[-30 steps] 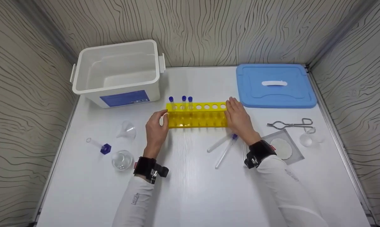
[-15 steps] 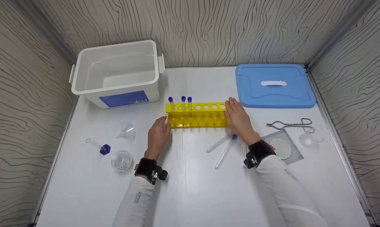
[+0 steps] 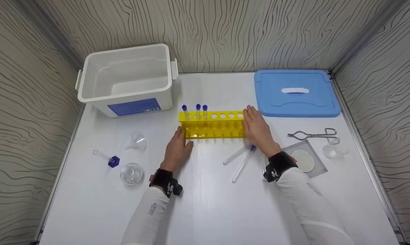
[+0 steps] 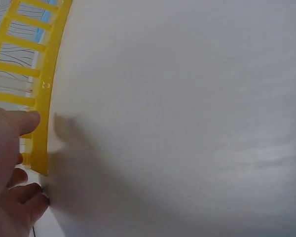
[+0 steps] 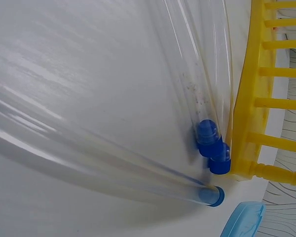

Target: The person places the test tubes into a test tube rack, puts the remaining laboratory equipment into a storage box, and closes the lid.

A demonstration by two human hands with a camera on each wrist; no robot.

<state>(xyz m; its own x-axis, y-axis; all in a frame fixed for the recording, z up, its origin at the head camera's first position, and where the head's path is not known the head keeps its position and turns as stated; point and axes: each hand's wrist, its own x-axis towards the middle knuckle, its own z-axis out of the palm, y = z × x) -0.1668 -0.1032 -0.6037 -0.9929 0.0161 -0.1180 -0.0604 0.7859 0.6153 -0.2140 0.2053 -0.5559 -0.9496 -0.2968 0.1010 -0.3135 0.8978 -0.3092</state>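
The yellow test tube rack (image 3: 211, 130) stands mid-table in the head view, with three blue-capped test tubes (image 3: 198, 110) upright in holes toward its left end. My left hand (image 3: 177, 151) grips the rack's left end. In the left wrist view, its thumb (image 4: 24, 121) lies across the yellow frame and the other fingers bend at the end. Along the right end rests my right hand (image 3: 259, 131), its fingers straight against the side. Near that hand, capped test tubes (image 3: 244, 166) lie on the table. The right wrist view shows three lying tubes, their blue caps (image 5: 208, 138) close to the rack.
Left of the hands are a clear funnel (image 3: 137, 141), a small cylinder with a purple base (image 3: 113, 161) and a round glass flask (image 3: 132, 174). A white bin (image 3: 130, 95) and blue lid (image 3: 296, 102) stand behind. Metal tongs (image 3: 310, 135) and a gauze mat (image 3: 322, 166) lie right.
The left hand slid down and toward me along the rack's left end, its thumb moving from the left side to the front bottom edge. The right hand and rack hardly moved.
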